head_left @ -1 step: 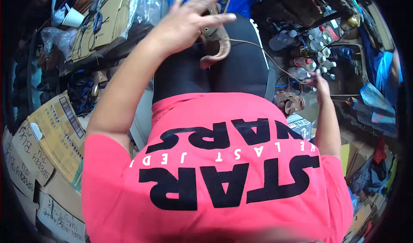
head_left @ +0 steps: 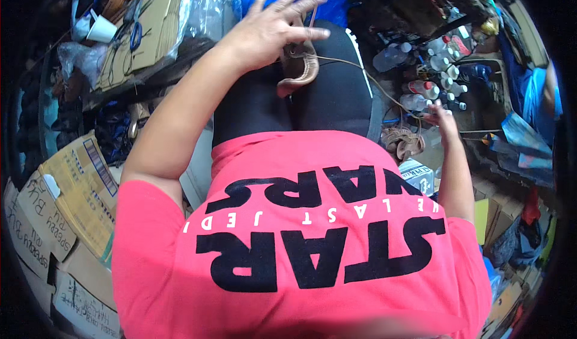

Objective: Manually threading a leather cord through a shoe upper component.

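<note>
shirt: coral red, black block print, small white lettering | trousers: black | sandal: tan brown | thread: beige | cardboard boxes, left of frame: tan | bottles, upper right: clear, red and white caps

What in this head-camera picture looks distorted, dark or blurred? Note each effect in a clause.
Head view: fisheye bends the cardboard boxes at the left rim; corners fall to black vignette; even daylight, no harsh glare; the left hand over the brown shoe is sharp, the right hand slightly soft; the red shirt blurs at the bottom edge.
</note>
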`<state>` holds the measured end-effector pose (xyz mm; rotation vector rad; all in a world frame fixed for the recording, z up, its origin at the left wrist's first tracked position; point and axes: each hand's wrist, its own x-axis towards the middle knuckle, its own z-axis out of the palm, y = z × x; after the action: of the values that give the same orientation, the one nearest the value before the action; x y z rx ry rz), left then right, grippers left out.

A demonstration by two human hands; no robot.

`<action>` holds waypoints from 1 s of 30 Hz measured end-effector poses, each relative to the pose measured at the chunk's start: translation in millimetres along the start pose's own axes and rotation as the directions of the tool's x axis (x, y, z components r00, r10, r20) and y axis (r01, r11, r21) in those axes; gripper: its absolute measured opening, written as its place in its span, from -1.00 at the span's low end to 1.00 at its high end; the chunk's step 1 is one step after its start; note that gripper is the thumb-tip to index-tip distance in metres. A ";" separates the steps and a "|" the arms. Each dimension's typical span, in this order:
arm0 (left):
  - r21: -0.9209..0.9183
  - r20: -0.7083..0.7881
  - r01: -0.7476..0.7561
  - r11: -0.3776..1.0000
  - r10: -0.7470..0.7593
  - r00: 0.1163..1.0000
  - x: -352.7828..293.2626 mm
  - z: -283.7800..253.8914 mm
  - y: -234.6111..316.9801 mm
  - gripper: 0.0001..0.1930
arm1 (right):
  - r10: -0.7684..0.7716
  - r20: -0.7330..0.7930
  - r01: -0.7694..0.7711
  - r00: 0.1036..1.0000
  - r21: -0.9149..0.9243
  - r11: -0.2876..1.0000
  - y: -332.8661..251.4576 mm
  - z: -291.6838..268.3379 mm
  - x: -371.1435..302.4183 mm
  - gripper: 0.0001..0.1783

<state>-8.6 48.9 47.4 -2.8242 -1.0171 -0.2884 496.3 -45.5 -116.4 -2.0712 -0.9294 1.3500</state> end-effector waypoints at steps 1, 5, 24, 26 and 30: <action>-0.039 0.069 -0.035 0.999 0.038 0.997 9.5 12.0 -7.0 -0.38 | 0.026 -0.005 -0.027 1.000 -0.216 0.976 -0.9 -0.4 -7.7 -0.41; -0.215 0.148 0.011 0.976 0.022 0.989 39.2 -0.6 -22.1 -0.67 | -0.162 -0.072 0.126 0.984 -0.356 0.926 9.9 -3.7 -36.4 -0.47; -0.661 -0.443 0.095 0.745 -0.489 0.751 39.8 -72.7 48.7 -0.56 | -0.905 0.037 0.893 0.424 0.145 0.425 -262.6 182.4 -139.4 -0.66; -0.490 -0.545 0.073 0.868 -0.371 0.752 34.3 -74.1 48.6 -0.49 | -0.872 0.070 0.851 0.485 0.191 0.489 -265.1 186.4 -133.4 -0.71; -0.498 -0.565 0.112 0.860 -0.419 0.711 28.3 -67.2 34.2 -0.54 | -0.793 0.228 0.597 0.564 0.551 0.583 -277.8 190.8 -144.8 -0.82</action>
<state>25.5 27.9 117.3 -2.4913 -1.2859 -1.6055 204.6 30.5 92.7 -0.8417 -1.3414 1.3905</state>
